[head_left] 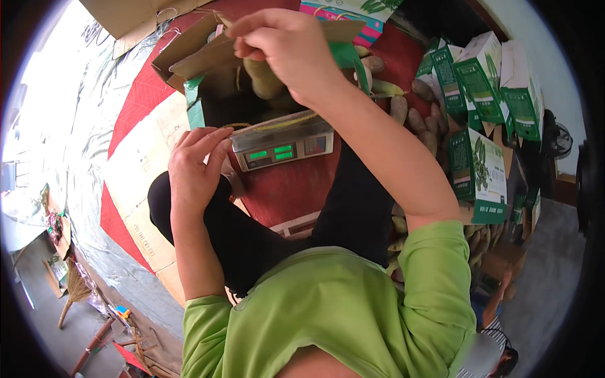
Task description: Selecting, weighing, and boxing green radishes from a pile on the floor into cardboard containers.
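The right hand [290, 47] reaches up over an open cardboard box [214, 57] with green printed sides, its fingers pinched shut on the top edge of one brown flap, while the forearm runs down to a lime-green sleeve [435, 277]. Inside the box lie several greenish-brown oblong fruits [265, 79], seen just below the knuckles. The box stands on a grey electronic scale [283, 142] whose green-lit display faces the person; a yellowish cord runs along the scale's upper edge. The left hand [195, 170] rests at the scale's left corner, fingers curled loosely and bent toward the housing, holding nothing that can be made out; whether the fingertips actually touch the scale cannot be told. Scale and box sit on a red mat [296, 189] between the person's black-clad knees. To the right, more of the same fruits [419, 120] lie loose on the mat, and beyond them stand green-and-white cartons [485, 164], some upright, some tilted. Flattened cardboard [142, 164] lies left of the mat, and a broom [74, 291] lies far lower left
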A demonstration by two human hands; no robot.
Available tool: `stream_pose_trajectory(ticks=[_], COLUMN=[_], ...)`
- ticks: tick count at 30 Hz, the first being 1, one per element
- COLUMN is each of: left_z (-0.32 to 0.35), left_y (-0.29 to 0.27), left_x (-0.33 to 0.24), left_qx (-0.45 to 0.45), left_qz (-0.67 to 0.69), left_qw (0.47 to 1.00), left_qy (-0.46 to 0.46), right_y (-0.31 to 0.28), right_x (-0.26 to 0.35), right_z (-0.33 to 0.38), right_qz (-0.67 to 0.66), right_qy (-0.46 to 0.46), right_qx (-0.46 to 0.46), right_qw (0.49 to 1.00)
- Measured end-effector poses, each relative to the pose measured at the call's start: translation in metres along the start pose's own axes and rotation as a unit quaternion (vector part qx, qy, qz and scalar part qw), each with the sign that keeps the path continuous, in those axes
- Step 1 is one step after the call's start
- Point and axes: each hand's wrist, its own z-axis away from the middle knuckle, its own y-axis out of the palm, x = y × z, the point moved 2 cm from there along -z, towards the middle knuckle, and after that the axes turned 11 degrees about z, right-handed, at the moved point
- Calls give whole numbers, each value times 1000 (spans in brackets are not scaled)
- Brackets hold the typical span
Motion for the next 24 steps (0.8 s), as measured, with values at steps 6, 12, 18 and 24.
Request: stream_pose_trajectory(ticks=[6,12,18,24], left_z=[-1,-2,-3,-3], left_y=[1,5,8,11], left_x=[-1,6,16,27], left_qx=[-2,-6,-15,-51], left_qz=[13,17,32,49], left_qw=[1000,1000,999,997], left_qy=[-5,19,1,-29], right_y=[-24,-150,-254,-266], right_x=[14,-1,-106,-231], right_z=[-11,55,194,358], right_qz=[-78,-43,46,109], right_qy=[-47,-30,124,331], right_qx=[-2,-220,-364,-439], right_qw=[996,974,922,828])
